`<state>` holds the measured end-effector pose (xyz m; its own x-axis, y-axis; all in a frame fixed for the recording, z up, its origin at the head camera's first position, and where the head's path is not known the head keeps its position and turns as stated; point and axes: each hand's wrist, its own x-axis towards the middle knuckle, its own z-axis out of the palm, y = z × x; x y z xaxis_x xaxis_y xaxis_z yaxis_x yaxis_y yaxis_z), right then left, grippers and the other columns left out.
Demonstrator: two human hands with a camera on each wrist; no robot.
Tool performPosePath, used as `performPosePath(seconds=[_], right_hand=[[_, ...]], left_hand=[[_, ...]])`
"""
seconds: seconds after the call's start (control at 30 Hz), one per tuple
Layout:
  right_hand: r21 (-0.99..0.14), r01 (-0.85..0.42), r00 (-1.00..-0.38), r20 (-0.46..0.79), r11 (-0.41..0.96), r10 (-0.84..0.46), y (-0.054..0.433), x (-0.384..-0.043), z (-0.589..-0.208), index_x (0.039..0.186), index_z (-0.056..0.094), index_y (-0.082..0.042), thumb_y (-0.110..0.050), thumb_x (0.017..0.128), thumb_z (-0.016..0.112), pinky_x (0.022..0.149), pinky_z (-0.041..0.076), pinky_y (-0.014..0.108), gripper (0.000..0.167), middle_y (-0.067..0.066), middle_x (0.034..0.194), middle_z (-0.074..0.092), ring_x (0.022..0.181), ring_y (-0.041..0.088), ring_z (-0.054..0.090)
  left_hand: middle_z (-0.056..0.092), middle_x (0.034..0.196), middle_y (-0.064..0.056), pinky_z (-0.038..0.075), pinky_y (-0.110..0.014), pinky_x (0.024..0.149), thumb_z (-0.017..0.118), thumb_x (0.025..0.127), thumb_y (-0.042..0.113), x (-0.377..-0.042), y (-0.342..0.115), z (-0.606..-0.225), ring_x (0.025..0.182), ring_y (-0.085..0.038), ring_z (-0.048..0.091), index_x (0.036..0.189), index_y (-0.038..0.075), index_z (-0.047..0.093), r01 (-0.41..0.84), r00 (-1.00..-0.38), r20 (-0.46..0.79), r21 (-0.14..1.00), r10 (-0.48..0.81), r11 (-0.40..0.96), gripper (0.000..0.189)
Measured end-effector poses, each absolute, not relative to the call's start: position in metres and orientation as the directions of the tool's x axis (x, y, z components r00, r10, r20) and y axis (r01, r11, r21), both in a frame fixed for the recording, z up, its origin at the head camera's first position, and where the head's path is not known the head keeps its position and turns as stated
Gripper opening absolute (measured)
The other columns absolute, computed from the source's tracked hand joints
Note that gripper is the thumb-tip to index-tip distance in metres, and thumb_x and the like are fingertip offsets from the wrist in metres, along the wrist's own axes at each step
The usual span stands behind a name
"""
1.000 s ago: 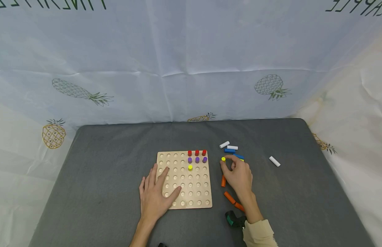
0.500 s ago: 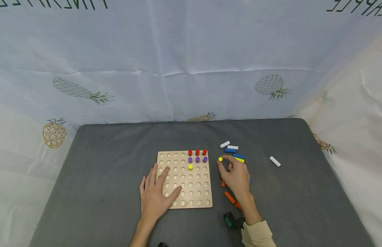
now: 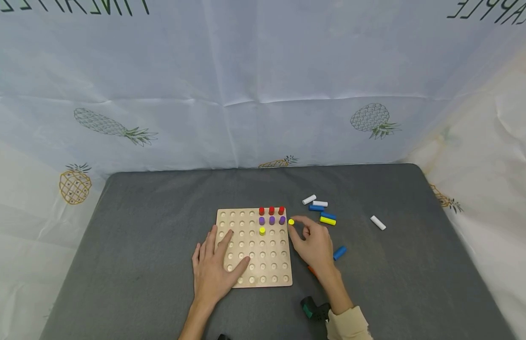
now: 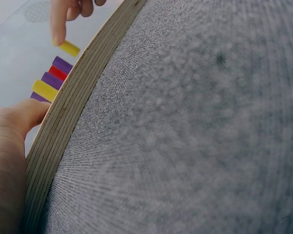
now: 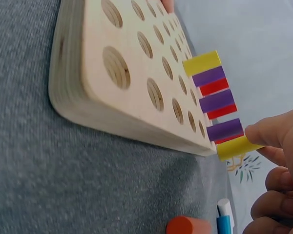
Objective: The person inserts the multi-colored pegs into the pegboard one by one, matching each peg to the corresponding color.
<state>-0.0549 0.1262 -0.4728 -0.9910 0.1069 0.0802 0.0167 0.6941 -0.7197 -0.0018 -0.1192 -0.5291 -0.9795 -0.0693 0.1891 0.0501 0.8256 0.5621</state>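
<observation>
At the right edge of the board, we find the held peg, a yellow one, pinched between the thumb and forefinger of the right hand. We see its top nearly end-on in the head view, and in the right wrist view its long axis runs roughly parallel to the purple pegs, so we judge it close to upright. The right hand is plainly the nearer; the left hand rests spread on the board's left side, grasping no peg. From the held peg, the outermost hole in the standing yellow peg's row lies leftward and a little toward us, one row nearer than the purple pegs. Whether the held peg's lower end overhangs the board, we cannot tell.
</observation>
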Motion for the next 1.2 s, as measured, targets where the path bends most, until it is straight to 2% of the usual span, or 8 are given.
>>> performPosePath(seconds=[0.5,0.93,1.2], right_hand=[[-0.753,-0.048,-0.997,0.071,0.656,0.008,0.112,-0.051,-0.470,0.111,0.078,-0.009,-0.020,0.091,0.076,0.043,0.015,0.017,0.023,-0.008,0.050,0.030,0.039,0.004,0.023],[-0.765,-0.033,-0.999,0.009,0.643,-0.040,0.101,-0.049,-0.473,0.114,0.079,-0.019,-0.024,0.092,0.076,0.042,0.018,0.018,0.022,-0.007,0.050,0.032,0.038,0.003,0.023],[-0.767,-0.026,-0.999,-0.010,0.642,-0.053,0.097,-0.048,-0.475,0.114,0.079,-0.019,-0.023,0.092,0.076,0.042,0.017,0.018,0.023,-0.007,0.050,0.031,0.040,0.003,0.022]], left_hand=[[0.033,0.167,-0.016,0.018,-0.066,0.120,0.081,0.075,0.056,-0.001,-0.119,-0.529,0.149,-0.044,0.038,0.147,0.023,0.057,0.053,-0.977,0.201,0.550,-0.071,0.834,0.082],[0.033,0.166,-0.017,0.018,-0.066,0.120,0.080,0.076,0.057,-0.001,-0.119,-0.528,0.149,-0.043,0.037,0.147,0.023,0.057,0.046,-0.979,0.190,0.538,-0.068,0.842,0.082],[0.033,0.166,-0.017,0.018,-0.067,0.120,0.079,0.076,0.058,-0.002,-0.118,-0.527,0.149,-0.043,0.037,0.147,0.023,0.056,0.041,-0.981,0.182,0.532,-0.067,0.845,0.082]])
